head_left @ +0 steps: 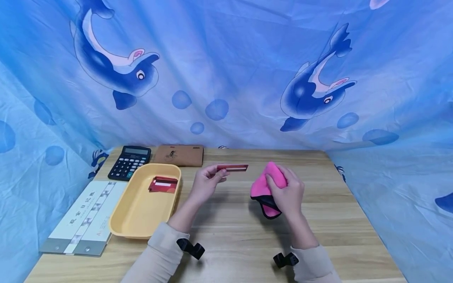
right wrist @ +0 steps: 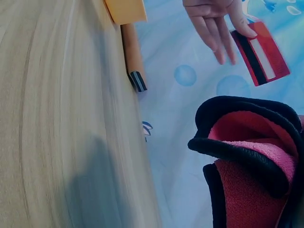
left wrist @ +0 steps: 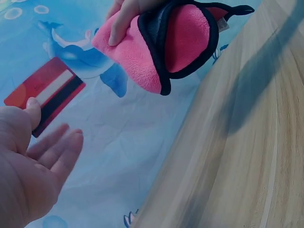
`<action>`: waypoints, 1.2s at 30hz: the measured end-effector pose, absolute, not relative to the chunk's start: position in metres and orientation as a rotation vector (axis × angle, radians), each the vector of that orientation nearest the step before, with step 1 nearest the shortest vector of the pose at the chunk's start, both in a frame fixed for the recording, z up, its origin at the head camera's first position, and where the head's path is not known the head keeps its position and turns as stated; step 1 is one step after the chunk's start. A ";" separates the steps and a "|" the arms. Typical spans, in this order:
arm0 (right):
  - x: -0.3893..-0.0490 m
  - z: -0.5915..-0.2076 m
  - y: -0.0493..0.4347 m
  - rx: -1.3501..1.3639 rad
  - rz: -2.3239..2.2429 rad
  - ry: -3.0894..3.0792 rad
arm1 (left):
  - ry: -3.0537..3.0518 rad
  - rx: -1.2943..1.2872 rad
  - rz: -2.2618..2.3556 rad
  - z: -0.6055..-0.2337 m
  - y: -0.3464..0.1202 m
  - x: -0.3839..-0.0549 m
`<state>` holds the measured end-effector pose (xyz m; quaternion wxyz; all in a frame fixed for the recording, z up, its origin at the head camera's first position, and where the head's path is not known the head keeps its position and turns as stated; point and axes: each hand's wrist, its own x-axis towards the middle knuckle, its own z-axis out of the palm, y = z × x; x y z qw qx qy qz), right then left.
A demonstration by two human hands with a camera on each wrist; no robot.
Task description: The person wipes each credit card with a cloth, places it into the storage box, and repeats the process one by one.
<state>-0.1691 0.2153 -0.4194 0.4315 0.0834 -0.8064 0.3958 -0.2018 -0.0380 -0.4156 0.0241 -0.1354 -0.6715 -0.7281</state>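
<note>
My left hand (head_left: 205, 183) pinches a red bank card (head_left: 238, 168) near one end, held up over the table. The left wrist view shows the dark stripe and white strip on the card (left wrist: 53, 92), with the thumb at its edge and the other fingers spread below. To the right, my right hand (head_left: 289, 193) grips a fuzzy pink cloth (head_left: 261, 186) with black edging, bunched and folded. In the right wrist view the folds of the cloth (right wrist: 247, 199) hang open, and the hand behind them is mostly hidden. Card and cloth are apart.
A yellow tray (head_left: 141, 232) at the left holds more red cards (head_left: 163, 184) near its far right side. Beyond it lie a black calculator (head_left: 130, 162) and a brown wallet (head_left: 179, 155). A white folder (head_left: 83, 218) lies left of the tray. A dolphin-print curtain (head_left: 226, 78) surrounds the wooden table (head_left: 336, 236).
</note>
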 end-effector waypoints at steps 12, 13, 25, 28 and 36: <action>-0.167 -0.414 0.204 0.281 1.003 -1.991 | -1.955 -0.287 -2.500 -0.417 -0.033 -0.204; -0.167 -0.414 0.202 0.284 1.007 -1.995 | -1.957 -0.291 -2.513 -0.417 -0.032 -0.203; -0.172 -0.410 0.174 0.357 0.869 -2.052 | -2.069 -0.568 -2.570 -0.419 -0.013 -0.193; -0.172 -0.410 0.165 0.377 0.808 -2.082 | -2.101 -0.664 -2.531 -0.421 -0.010 -0.192; -0.162 -0.411 0.138 0.513 0.809 -2.111 | -2.173 -0.628 -2.404 -0.425 -0.010 -0.187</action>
